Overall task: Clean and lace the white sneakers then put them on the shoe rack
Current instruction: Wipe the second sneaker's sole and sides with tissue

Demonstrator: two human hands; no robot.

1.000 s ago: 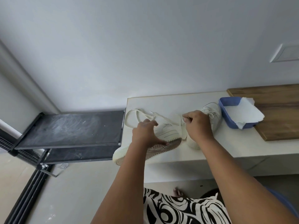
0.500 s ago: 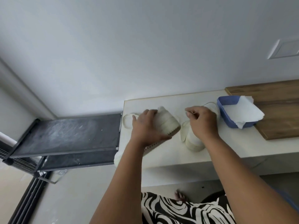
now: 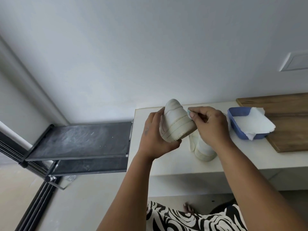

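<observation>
Shoe rack (image 3: 80,139) top shelf bare, open from above. White counter (image 3: 166,165): second sneaker (image 3: 203,147) and blue tub (image 3: 240,114) crowd the right; bare strip along the front edge. Wall close behind.

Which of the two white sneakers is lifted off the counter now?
The sneaker in the left hand, with the right hand pinching a small wipe against it. The other sneaker stands on the white counter, partly behind the right hand.

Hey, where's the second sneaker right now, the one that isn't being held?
In the head view, the second sneaker stands on the white counter, right of centre, below the right hand and left of the blue tub.
</observation>
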